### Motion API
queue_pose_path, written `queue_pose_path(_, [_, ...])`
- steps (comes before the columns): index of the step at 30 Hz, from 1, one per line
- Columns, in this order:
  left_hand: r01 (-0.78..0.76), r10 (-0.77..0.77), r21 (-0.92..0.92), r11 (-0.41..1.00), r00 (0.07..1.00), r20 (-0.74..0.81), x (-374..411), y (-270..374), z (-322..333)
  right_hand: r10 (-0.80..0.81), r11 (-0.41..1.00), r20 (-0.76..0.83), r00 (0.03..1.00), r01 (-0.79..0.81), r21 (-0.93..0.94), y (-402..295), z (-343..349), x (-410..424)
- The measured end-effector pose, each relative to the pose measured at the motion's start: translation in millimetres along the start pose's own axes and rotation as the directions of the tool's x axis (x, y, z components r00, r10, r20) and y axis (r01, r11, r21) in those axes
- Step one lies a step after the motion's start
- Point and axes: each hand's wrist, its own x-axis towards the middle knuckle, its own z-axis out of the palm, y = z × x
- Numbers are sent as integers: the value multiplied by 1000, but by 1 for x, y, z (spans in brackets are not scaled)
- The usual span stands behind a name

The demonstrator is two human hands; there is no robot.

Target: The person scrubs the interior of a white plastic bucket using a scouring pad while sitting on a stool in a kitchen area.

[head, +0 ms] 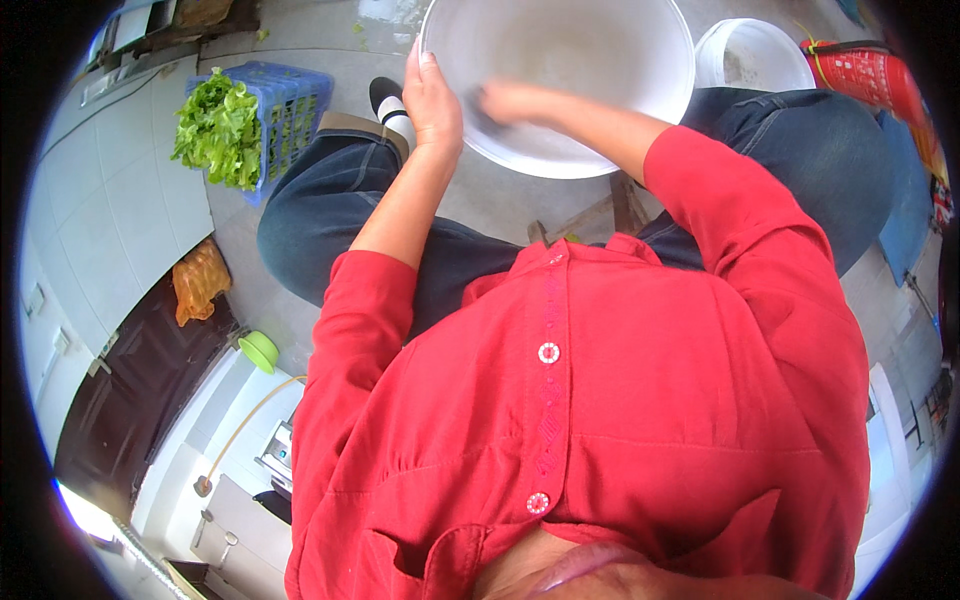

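Observation:
A large white basin [585, 150] is tilted between my knees, its opening towards me. My left hand [436, 105] grips its rim at the left, thumb along the edge. My right hand [514, 103] is inside, close to the left wall, and is blurred by motion. A dark grey pad [478, 106] shows as a smear at its fingers; its exact kind is too blurred to tell. The basin's bottom looks cloudy and greyish.
Leafy green lettuce [221, 131] fills a blue plastic crate [292, 97] at the left. Right of the basin are a white bucket [754, 56] and a red fire extinguisher [870, 79]. An orange plastic bag [201, 281] and a green bowl [259, 351] lie further left.

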Motion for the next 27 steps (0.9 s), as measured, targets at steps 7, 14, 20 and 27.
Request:
queue_pose_path(7, [70, -70, -6, 998, 997, -28, 1, -2, 0, -51, 979, 59, 997, 61, -193, -1, 8, -23])
queue_pose_path(14, [-42, 45, 87, 995, 999, -31, -4, 2, 1, 133, 838, -259, 957, 31, 545, -12, -53, 18])
queue_pose_path(20, [-91, 100, 131, 987, 993, -65, -4, 0, 6, 160, 886, -292, 943, -7, 463, -8, -33, 28])
queue_pose_path(27, [-6, 3, -28, 1000, 994, -106, -11, -3, 6, 97, 960, -66, 993, -76, 271, -17, -25, -3])
